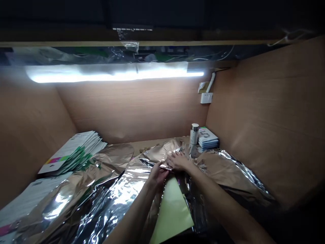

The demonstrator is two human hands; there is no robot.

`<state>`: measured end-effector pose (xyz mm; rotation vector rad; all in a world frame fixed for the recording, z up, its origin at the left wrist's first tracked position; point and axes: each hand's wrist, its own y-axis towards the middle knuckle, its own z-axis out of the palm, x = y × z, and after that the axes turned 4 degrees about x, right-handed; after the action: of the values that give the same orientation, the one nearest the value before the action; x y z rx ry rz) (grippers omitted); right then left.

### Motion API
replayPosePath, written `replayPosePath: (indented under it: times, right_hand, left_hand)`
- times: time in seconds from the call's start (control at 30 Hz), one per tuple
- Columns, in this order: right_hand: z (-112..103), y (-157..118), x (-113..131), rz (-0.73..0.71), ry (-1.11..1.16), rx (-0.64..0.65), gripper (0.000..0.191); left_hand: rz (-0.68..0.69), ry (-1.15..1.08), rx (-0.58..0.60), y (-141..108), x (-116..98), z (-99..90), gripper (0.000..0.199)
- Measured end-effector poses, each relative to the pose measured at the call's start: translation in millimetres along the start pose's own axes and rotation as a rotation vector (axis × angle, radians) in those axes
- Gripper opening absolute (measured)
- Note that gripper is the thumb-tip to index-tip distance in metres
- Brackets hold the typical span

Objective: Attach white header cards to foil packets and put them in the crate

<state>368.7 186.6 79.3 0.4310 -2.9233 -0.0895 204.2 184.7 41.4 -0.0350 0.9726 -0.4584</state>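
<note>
Crinkled, rose-gold foil balloons (119,181) lie flat and overlapping across the bench. At the middle, my left hand (157,174) pinches the near edge of one foil piece (159,152) between thumb and fingers. My right hand (179,161) rests on top of that same foil, its fingers stretched out and pressing on it. Below the hands, a pale yellow-green sheet (174,210) lies between my forearms, with its far end close under my left hand.
Printed cards or packets (73,152) are stacked at the left. At the back right stand a white bottle with a silver lid (194,134) and a pile of packets marked 5 (208,138). Wooden panels (137,112) enclose the bench, below a bright tube light (114,75).
</note>
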Motion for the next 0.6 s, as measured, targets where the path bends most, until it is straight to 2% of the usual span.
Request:
replayPosePath:
  times: [0.07, 0.13, 0.2, 0.27, 0.33, 0.4, 0.5, 0.6]
  right_hand:
    - [17.5, 1.3, -1.9, 0.060, 0.009, 0.072, 0.054]
    - [21.5, 5.2, -7.6, 0.165, 0.014, 0.082, 0.051]
    - [16.9, 12.5, -15.4, 0.320, 0.011, 0.065, 0.049]
    - [9.7, 21.3, -22.6, 0.468, 0.008, 0.072, 0.048]
    - [2.5, 29.0, -26.4, 0.540, 0.013, 0.105, 0.043]
    - [-5.7, 35.3, -24.0, 0.538, 0.017, 0.114, 0.036]
    - [-22.6, 41.9, -3.1, 0.435, 0.007, 0.029, 0.023]
    - [-33.9, 34.5, 40.2, 0.228, -0.002, -0.109, 0.025]
  left_hand:
    - [0.102, 0.286, -0.058, -13.9, -5.2, -23.2, 0.038]
    - [0.236, 0.587, -0.066, -22.0, -10.2, -41.9, 0.052]
    - [0.313, 0.862, -0.032, -24.3, -12.0, -54.6, 0.062]
    - [0.324, 1.104, 0.014, -23.6, -9.3, -62.6, 0.065]
    - [0.314, 1.285, 0.044, -23.3, -3.3, -67.3, 0.067]
    - [0.321, 1.397, 0.049, -24.5, 3.3, -68.6, 0.071]
    - [0.360, 1.464, 0.030, -28.1, 5.2, -65.1, 0.072]
    - [0.450, 1.430, -0.056, -39.3, -17.3, -63.5, 0.061]
